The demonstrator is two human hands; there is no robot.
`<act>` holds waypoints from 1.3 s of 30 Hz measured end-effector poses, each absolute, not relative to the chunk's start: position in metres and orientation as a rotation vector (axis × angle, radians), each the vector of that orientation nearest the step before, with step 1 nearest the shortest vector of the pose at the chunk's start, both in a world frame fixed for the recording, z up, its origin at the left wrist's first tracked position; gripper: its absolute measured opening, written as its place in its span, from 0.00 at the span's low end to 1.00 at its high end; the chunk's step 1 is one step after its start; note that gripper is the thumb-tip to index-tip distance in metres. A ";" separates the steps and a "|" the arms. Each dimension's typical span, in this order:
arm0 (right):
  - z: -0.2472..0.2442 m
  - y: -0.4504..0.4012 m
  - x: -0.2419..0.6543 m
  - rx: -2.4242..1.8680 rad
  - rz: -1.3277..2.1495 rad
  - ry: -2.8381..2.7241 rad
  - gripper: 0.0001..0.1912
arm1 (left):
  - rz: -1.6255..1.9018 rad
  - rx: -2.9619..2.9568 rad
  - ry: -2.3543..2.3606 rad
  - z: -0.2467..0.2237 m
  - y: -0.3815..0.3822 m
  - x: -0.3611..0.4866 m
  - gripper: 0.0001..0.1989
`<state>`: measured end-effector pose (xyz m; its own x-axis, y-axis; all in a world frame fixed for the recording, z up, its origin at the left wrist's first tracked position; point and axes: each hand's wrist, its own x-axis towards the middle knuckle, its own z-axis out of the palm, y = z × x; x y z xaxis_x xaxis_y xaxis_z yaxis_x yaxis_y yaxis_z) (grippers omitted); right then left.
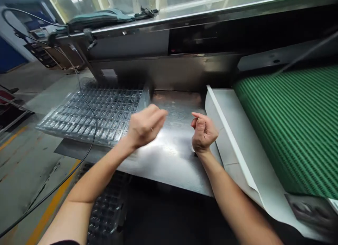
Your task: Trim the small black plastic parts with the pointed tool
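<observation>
My left hand (146, 126) is closed, slightly blurred, above the metal tabletop (169, 164) beside the right edge of a clear plastic tray (105, 109) with many small compartments. Whatever its fingers hold is hidden. To the right, my right hand (204, 131) is raised over the same metal surface, fingers curled and thumb against them. A tiny something shows at its fingertips, too small to name. The two hands are apart.
A white sloping chute (237, 132) with a raised edge lies right of my right hand, beside a green ribbed conveyor belt (295, 125). A black cable (95, 129) hangs over the tray. Dark cloth (102, 18) lies on the upper ledge.
</observation>
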<state>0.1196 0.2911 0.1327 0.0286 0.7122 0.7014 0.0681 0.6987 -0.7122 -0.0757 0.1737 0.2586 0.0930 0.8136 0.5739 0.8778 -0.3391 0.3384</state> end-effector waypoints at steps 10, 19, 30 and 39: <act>0.151 0.290 0.117 -0.680 0.775 -1.166 0.29 | -1.049 -2.829 -1.802 0.122 0.184 0.025 0.10; 0.158 0.289 0.121 -0.594 0.786 -1.091 0.25 | -0.909 -2.758 -1.876 0.119 0.196 0.032 0.10; 0.155 0.285 0.122 -0.621 0.745 -1.161 0.24 | -0.041 -2.817 -1.927 0.147 0.233 0.038 0.13; 0.163 0.282 0.113 -0.723 0.560 -1.168 0.29 | -0.057 -2.894 -1.805 0.136 0.235 0.032 0.19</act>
<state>0.1134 0.2823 0.1632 0.3040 0.7262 0.6166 -0.0254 0.6532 -0.7567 0.0322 0.2352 0.1361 0.4495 0.8861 -0.1129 0.8772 -0.4140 0.2431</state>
